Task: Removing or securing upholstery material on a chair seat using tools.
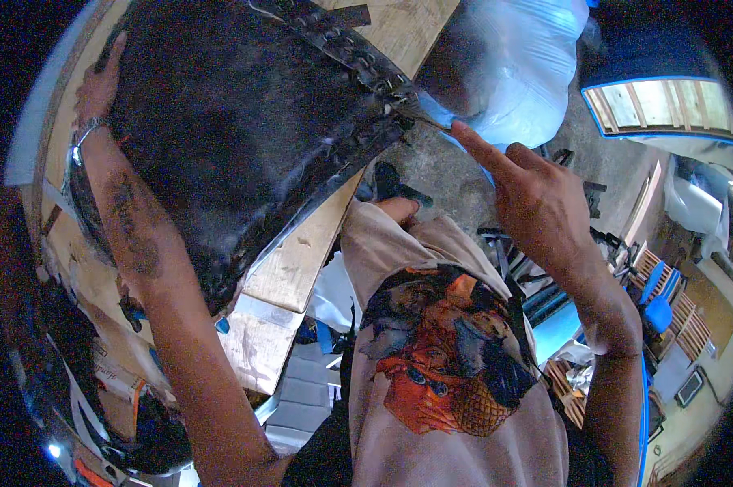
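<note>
The left hand (98, 93) lies along the far-left edge of a black-covered panel (236, 146), its fingers stretched forward side by side; whether they clamp the edge I cannot tell. A silver bracelet (86, 140) circles the wrist just behind that hand. The panel spreads rightward from it and fills most of the space between the two hands, its folded, ragged border (350, 69) running to a corner just left of the right index fingertip. Under the panel, to the right of and nearer the body than the left hand, shows a pale plywood board (289, 268). From the corner a bluish strip (435, 109) reaches the right index fingertip. A beige printed garment (455, 365) lies between the forearms. Beyond the right hand's fingertip stands a bulky bundle in translucent plastic (537, 73). The right hand (537, 191) has its index finger extended and the others curled; whether thumb and finger pinch the strip is hidden. Farther right of that hand are wooden slats (692, 316).
</note>
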